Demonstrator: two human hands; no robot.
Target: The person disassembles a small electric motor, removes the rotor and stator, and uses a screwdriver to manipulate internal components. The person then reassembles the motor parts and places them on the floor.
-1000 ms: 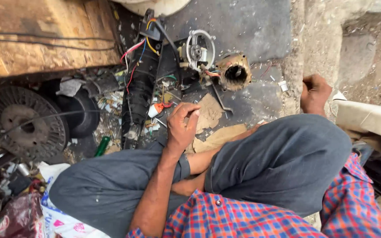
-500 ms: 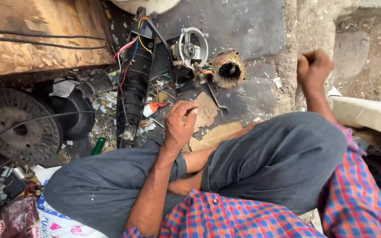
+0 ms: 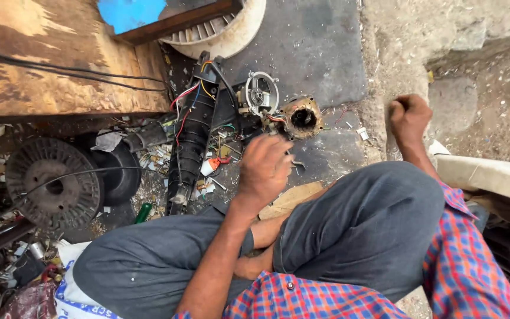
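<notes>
Rusty motor housing (image 3: 302,118) is lying just beyond the blurred left hand (image 3: 265,168), grip unclear; right hand (image 3: 409,117) is clenching, contents hidden.

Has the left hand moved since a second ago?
Yes. The left hand has gone forward from over the cardboard toward the rusty motor housing; its fingers blur just short of it.

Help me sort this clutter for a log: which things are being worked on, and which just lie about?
In hand:
left hand
rusty motor part
round metal cap
right hand, fisted, apart

Lying about:
black wired housing
dark spool
white fan grille
wooden board
</notes>
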